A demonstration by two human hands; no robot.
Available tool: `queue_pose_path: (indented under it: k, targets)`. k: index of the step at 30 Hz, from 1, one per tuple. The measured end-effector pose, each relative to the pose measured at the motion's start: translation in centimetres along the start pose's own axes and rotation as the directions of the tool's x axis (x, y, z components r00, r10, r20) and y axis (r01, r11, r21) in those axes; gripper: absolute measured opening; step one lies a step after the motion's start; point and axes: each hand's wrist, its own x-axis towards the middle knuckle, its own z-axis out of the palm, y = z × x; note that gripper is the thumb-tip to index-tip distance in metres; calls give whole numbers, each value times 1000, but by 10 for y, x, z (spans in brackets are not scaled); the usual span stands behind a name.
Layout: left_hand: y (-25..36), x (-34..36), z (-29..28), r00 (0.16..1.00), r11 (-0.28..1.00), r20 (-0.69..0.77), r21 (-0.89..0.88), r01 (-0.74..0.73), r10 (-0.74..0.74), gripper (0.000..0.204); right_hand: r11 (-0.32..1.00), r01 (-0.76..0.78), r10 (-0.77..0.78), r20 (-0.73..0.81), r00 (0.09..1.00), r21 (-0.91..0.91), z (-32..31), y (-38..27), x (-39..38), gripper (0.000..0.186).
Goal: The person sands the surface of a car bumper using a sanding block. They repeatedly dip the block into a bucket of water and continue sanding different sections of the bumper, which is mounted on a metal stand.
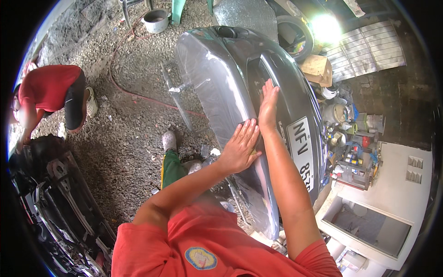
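Note:
A glossy dark grey car bumper (207,78) with a number plate (295,134) rests on a metal stand (180,105) in front of me. My left hand (239,147) lies palm-down on its lighter, smooth edge, fingers stretched out. Something small and yellowish is partly hidden beneath that thumb; I cannot make out what. Just beyond it, my right hand (268,106) touches the bumper beside the recessed section, fingers straight and pointing away from me.
A co-worker in red (50,90) crouches at the left near black car parts (60,194). A red hose (134,94) crosses the gravel to a pot (155,23). Cluttered cans (355,157), a cardboard box (316,69) and a white cabinet (401,194) line the right.

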Motion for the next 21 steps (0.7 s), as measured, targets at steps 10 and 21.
queue_pose_path:
  k: [10,21]
  targets:
    - [-52,67,-47,986,993,-158,100,61,-45,72,952,263,-283,-121,952,-158,-32,-12,-72,77]
    - [-17,51,-32,995,996,66,53,-76,73,76,915,69,-210,-322,923,-398,-91,19,-164,67]
